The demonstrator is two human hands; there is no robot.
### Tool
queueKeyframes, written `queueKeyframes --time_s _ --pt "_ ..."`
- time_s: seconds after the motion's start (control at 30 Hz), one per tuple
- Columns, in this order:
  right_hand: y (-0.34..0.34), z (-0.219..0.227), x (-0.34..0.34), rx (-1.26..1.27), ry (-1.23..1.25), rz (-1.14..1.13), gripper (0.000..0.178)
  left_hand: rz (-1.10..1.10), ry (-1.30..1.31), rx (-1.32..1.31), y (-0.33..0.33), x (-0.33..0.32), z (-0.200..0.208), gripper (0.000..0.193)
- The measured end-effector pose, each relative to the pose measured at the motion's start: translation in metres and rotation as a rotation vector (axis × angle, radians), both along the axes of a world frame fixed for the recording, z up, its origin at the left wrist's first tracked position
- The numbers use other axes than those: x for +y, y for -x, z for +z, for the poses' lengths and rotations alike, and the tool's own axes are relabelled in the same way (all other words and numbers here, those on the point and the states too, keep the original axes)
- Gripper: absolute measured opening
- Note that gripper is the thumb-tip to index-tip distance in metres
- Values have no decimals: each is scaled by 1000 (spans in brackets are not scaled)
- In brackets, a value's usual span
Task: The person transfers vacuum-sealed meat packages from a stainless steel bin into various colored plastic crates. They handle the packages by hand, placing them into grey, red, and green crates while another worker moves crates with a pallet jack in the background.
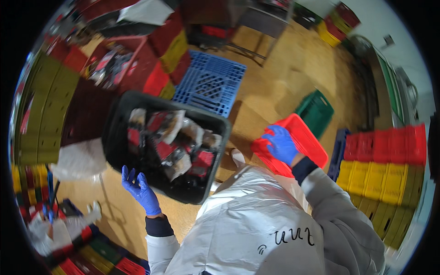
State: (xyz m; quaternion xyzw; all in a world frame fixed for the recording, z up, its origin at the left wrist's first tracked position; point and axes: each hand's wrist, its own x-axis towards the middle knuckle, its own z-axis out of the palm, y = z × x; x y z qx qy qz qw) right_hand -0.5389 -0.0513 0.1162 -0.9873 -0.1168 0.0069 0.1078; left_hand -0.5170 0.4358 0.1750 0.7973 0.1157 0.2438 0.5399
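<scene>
My left hand [141, 192], in a blue glove, is open with its fingers apart beside the near left rim of a large black bin [110, 133]. Inside the bin lie several clear plastic packs [172, 160] with red and pale parts; what they hold is unclear. My right hand [283, 144], gloved in blue too, is over the left part of a red plastic crate [314, 153]. Its fingers are spread and bent near the crate's rim; whether they touch it is hard to see.
A green crate [316, 112] is behind the red one. Beyond the bin is a blue pallet [206, 82]. Red and yellow crates [376, 176] are stacked at right, olive crates [43, 110] at left. Another person [55, 231] is at lower left.
</scene>
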Motion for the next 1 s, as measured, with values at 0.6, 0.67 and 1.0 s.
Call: queueKeyframes --time_s 0.6,0.67,1.0 --pt "-5 -312 -226 764 -445 -999 92 -297 -670 490 -79 -265 -71 92" --pt "-6 -404 -258 749 -765 -1265 102 -227 -812 519 -89 -276 -78 94" --pt "-92 -478 -275 635 -1454 -1827 104 -149 -1002 577 -95 -295 -84 90"
